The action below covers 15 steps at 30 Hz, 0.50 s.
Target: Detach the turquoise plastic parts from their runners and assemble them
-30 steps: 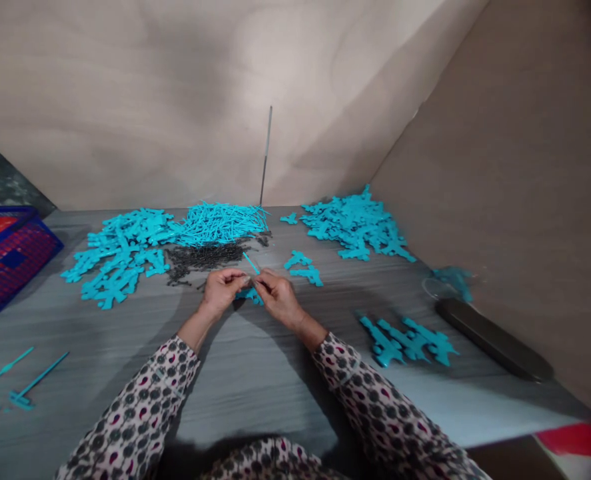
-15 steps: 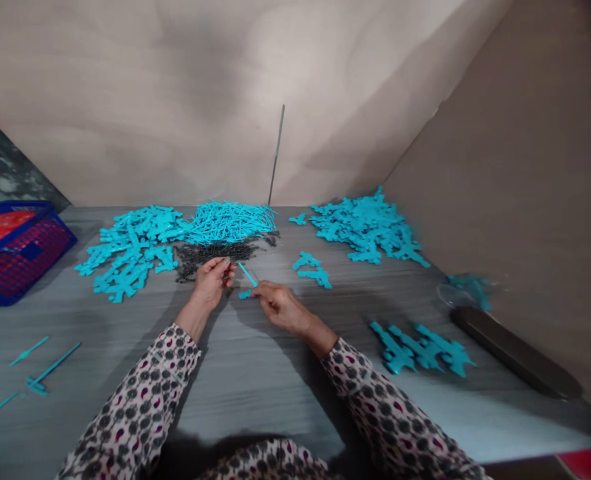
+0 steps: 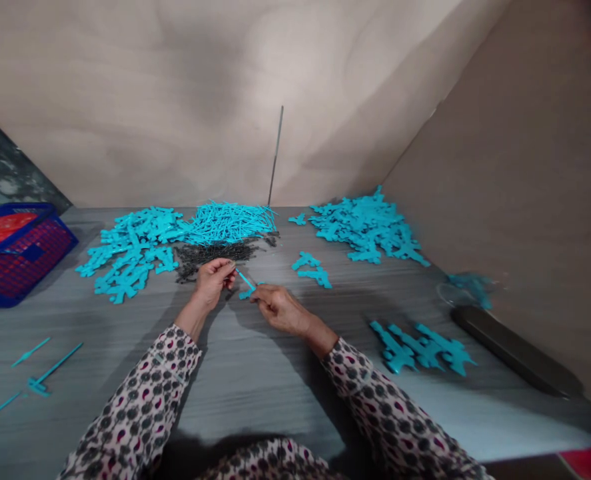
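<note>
Between my hands is a thin turquoise stick [image 3: 246,278]. My right hand [image 3: 280,309] pinches its lower end. The stick's upper tip meets the fingertips of my left hand [image 3: 212,282], which are pressed together on something too small to make out. A turquoise piece [image 3: 245,294] lies on the table just left of my right fingers, partly behind the stick. Right behind my left hand spreads a pile of small dark parts [image 3: 215,252], and a heap of turquoise sticks [image 3: 228,222] lies beyond it.
Turquoise flat pieces are heaped at the left [image 3: 138,243] and right [image 3: 365,227]. Several more lie at right front [image 3: 420,350], beside a dark long object [image 3: 515,350]. A blue basket [image 3: 25,260] with red contents stands far left. Loose sticks [image 3: 58,363] lie at left front.
The turquoise stick has moved slightly left and down, so its tip now meets my left fingertips, where a small gap showed before.
</note>
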{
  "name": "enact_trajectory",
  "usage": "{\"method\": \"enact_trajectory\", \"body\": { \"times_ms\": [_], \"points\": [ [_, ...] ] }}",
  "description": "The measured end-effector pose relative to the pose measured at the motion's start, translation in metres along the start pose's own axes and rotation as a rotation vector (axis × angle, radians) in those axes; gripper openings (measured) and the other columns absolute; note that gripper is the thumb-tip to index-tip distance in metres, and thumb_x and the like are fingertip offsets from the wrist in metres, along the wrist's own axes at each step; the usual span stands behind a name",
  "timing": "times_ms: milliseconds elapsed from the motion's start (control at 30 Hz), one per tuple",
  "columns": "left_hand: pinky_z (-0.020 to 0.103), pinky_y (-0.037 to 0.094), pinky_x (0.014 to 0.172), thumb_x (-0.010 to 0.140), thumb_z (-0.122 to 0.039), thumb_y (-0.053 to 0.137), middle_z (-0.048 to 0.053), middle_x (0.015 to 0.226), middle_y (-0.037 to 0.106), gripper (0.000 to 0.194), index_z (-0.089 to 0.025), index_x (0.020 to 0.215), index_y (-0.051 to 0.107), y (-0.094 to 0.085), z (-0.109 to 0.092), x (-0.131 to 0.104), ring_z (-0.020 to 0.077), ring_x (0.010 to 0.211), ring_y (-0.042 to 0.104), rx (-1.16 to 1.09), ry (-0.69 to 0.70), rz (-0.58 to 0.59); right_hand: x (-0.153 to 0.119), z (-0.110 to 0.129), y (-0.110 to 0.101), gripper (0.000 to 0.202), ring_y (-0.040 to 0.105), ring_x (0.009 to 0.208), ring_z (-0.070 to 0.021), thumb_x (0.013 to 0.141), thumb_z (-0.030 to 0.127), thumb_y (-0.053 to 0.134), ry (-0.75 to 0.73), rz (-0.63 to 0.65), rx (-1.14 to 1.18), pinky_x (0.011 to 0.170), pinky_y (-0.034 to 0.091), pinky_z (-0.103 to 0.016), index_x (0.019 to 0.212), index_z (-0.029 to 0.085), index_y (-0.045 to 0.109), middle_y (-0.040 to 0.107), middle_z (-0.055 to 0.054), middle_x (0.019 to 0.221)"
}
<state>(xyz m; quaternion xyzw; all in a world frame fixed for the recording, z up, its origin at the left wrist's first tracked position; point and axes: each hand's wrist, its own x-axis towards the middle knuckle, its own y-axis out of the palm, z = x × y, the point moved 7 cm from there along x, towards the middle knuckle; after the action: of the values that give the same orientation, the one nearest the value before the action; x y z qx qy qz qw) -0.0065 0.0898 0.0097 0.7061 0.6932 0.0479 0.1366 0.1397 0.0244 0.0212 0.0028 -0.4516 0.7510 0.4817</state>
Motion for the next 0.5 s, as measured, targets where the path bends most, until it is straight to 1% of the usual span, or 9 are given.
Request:
{"method": "enact_trajectory", "body": {
  "times_ms": [100,200,267,400,500],
  "points": [
    [0.019,0.038,0.04,0.053,-0.039,0.085,0.0,0.055,0.062,0.037,-0.014,0.068,0.064,0.008,0.005,-0.003,0.0077,0.043,0.051,0.046,-0.012,0.06,0.0,0.0,0.0,0.039,0.065,0.082,-0.0176,0.077,-0.002,0.044,-0.002,0.012,0.014,0.078,0.051,-0.028,0.101,0.018,0.068,0.071,-0.008,0.094],
    [0.019,0.037,0.041,0.054,-0.039,0.084,0.001,0.054,0.062,0.036,-0.013,0.063,0.061,0.018,0.014,-0.008,0.0081,0.044,0.052,0.034,-0.052,0.123,0.001,-0.001,-0.001,0.039,0.064,0.08,-0.0171,0.077,-0.002,0.043,0.016,0.0,0.027,0.076,0.05,-0.027,0.101,0.018,0.066,0.07,-0.007,0.092],
    [0.018,0.037,0.041,0.055,-0.039,0.084,0.001,0.054,0.062,0.035,-0.014,0.061,0.06,0.021,0.017,-0.01,0.008,0.044,0.052,0.011,-0.064,0.143,0.001,-0.001,-0.003,0.039,0.062,0.077,-0.0167,0.078,-0.002,0.043,0.022,-0.027,0.03,0.073,0.048,-0.026,0.102,0.019,0.065,0.068,-0.006,0.089],
    [0.019,0.037,0.042,0.057,-0.036,0.084,0.001,0.054,0.062,0.033,-0.013,0.061,0.061,0.022,0.017,-0.012,0.0077,0.044,0.052,0.011,-0.05,0.151,0.0,-0.001,-0.007,0.037,0.057,0.066,-0.0141,0.082,0.002,0.041,0.054,-0.101,0.087,0.064,0.044,-0.023,0.109,0.021,0.059,0.065,-0.002,0.081],
    [0.019,0.038,0.041,0.056,-0.036,0.085,0.001,0.054,0.062,0.033,-0.013,0.063,0.062,0.022,0.018,-0.012,0.0084,0.044,0.052,-0.004,-0.052,0.145,-0.002,-0.006,-0.011,0.03,0.049,0.056,-0.012,0.083,0.007,0.042,0.126,-0.186,0.123,0.058,0.039,-0.022,0.105,0.022,0.056,0.058,0.003,0.071]
  ]
}}
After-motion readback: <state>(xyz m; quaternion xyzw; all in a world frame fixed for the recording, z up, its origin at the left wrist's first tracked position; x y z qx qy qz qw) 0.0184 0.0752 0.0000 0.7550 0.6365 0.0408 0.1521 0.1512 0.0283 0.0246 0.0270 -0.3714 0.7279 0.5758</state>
